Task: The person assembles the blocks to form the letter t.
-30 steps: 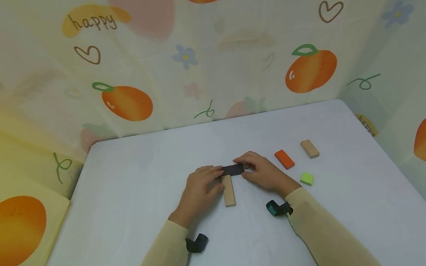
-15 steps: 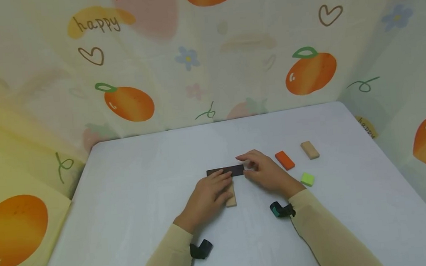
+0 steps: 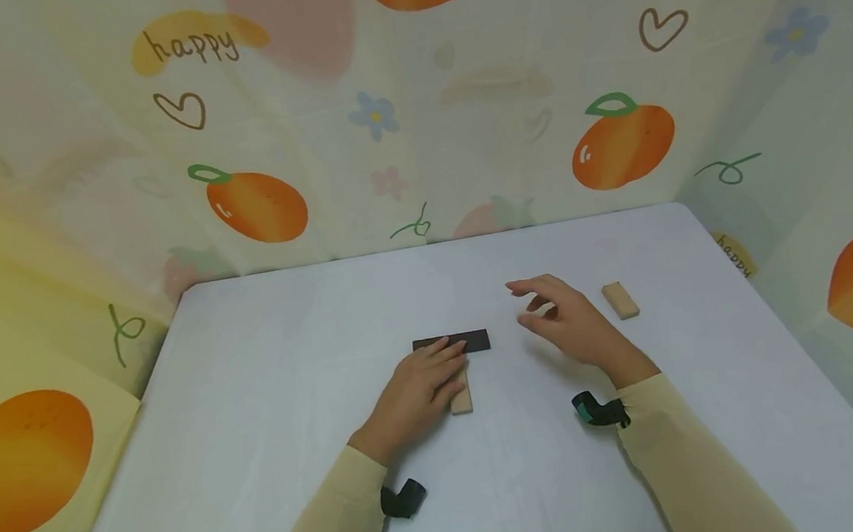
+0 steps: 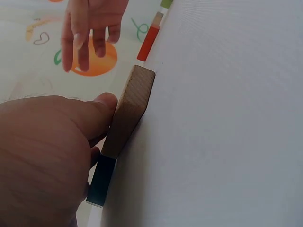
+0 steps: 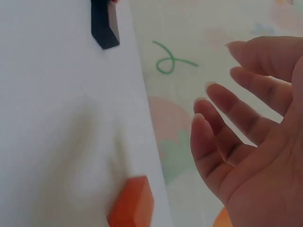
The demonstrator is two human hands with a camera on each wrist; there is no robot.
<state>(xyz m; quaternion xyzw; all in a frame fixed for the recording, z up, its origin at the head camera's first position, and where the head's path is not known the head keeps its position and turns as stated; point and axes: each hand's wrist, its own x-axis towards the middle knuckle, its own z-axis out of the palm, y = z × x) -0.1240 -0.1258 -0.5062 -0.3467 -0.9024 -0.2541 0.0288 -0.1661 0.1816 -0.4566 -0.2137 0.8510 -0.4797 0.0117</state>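
In the head view a black block [image 3: 476, 341] lies crosswise at the far end of a natural wooden block [image 3: 463, 403], forming a T on the table. My left hand [image 3: 414, 396] rests over both, its fingers stretched flat across the black block. In the left wrist view my thumb touches the side of the wooden block [image 4: 130, 109]. To their right, my right hand [image 3: 570, 321] hovers above the table with spread, slightly bent fingers and holds nothing. Below it in the right wrist view is an orange block [image 5: 135, 203], which the head view hides behind that hand.
Beyond the right hand lies a shorter wooden block [image 3: 620, 300]. A bit of a green block [image 4: 165, 4] shows at the top of the left wrist view. A patterned cloth [image 3: 491, 127] stands behind the white table [image 3: 290, 352].
My left hand has slid right, over the wooden block. My right hand has left the black block's end and moved up and right, covering the orange and green blocks in the head view.
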